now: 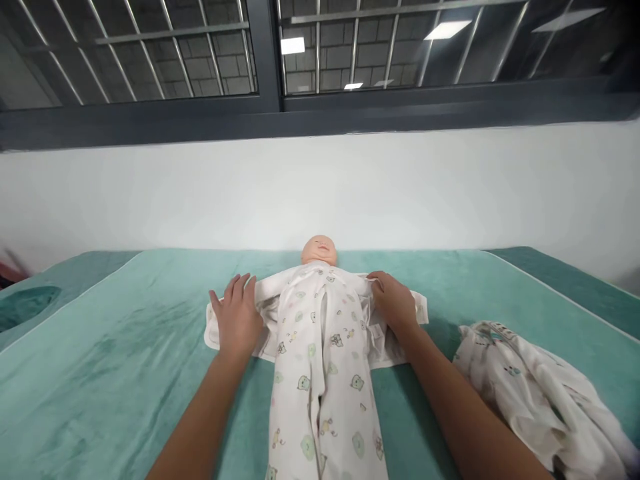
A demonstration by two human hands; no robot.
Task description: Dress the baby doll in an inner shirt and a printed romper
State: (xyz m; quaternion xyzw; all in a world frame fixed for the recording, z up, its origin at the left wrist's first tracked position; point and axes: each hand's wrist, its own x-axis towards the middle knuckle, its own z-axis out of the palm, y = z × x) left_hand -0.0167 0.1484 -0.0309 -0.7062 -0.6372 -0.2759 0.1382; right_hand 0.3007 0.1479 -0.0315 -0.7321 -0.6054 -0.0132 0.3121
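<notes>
While a doll [320, 251] lies face up on a green cover [150, 347], a printed white garment [345, 373] over its body, the left hand [237, 320] rests spread at one sleeve [275, 285], the right hand [395, 301] curls at the other, whether pinching unclear.

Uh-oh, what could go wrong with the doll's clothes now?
The right hand seems to pinch the white cloth, so a hard tug might slide the doll sideways. The patterned outfit has an opening down its front, which could spread wider. The crumpled fabric near the right forearm might get snagged.
</notes>
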